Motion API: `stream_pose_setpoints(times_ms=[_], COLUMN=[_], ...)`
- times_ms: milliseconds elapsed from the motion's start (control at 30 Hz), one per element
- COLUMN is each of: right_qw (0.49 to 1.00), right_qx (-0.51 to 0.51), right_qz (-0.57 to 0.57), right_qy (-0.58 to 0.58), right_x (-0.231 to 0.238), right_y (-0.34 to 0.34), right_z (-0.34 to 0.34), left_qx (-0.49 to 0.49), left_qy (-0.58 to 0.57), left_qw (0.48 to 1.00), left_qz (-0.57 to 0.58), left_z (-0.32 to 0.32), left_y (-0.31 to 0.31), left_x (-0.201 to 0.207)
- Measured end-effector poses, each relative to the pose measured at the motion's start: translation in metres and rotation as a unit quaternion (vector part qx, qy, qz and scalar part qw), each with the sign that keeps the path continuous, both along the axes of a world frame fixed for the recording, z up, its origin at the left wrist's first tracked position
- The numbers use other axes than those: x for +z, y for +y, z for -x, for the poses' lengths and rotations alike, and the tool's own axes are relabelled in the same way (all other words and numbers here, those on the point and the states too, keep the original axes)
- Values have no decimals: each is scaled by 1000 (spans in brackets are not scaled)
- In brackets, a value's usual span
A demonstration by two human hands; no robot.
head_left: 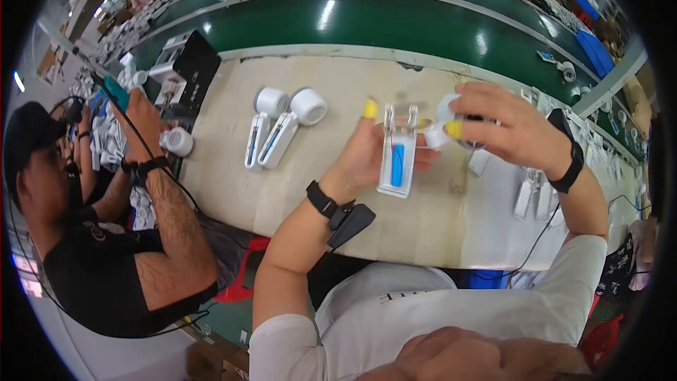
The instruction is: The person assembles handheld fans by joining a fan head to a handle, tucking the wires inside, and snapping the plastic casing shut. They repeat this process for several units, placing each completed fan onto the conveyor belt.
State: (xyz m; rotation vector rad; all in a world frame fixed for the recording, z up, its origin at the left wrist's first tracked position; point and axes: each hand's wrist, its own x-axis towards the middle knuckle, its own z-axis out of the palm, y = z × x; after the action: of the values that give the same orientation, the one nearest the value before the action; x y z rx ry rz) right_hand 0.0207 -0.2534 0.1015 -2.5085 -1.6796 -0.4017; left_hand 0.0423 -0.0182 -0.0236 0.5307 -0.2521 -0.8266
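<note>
Head view: left hand [367, 156], thumb [369, 114] raised, holding white casing [387, 169]; right hand [502, 125] curled round white piece [445, 110].

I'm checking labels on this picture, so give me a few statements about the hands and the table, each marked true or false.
1. The left hand holds an open white housing. True.
2. The piece inside that housing is red. False: the piece is blue.
3. The right hand holds a rounded white part. True.
4. Only the left wrist wears a dark band. False: the right wrist wears a dark band too.
5. Two white round-headed devices lie on the table, left of the left hand. True.
</note>
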Motion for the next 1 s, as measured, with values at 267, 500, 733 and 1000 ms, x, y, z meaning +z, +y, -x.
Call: stream_pose_setpoints(times_ms=[267,500,733,1000], right_qw=[675,828,947,946], right_qx=[-134,-208,-170,-205], right_qz=[-459,-408,-271,-221], right_qy=[562,323,13,116], right_x=[-59,-89,-85,-68], right_y=[3,-4,-16,-8], right_z=[47,56,52,58], left_qx=[106,107,120,228], left_qy=[-86,-122,-252,-394], left_qw=[982,968,928,816], left_qz=[-128,-193,-246,-355], left_z=[30,39,49,50], left_y=[0,-15,-19,-16], left_x=[15,9,12,1])
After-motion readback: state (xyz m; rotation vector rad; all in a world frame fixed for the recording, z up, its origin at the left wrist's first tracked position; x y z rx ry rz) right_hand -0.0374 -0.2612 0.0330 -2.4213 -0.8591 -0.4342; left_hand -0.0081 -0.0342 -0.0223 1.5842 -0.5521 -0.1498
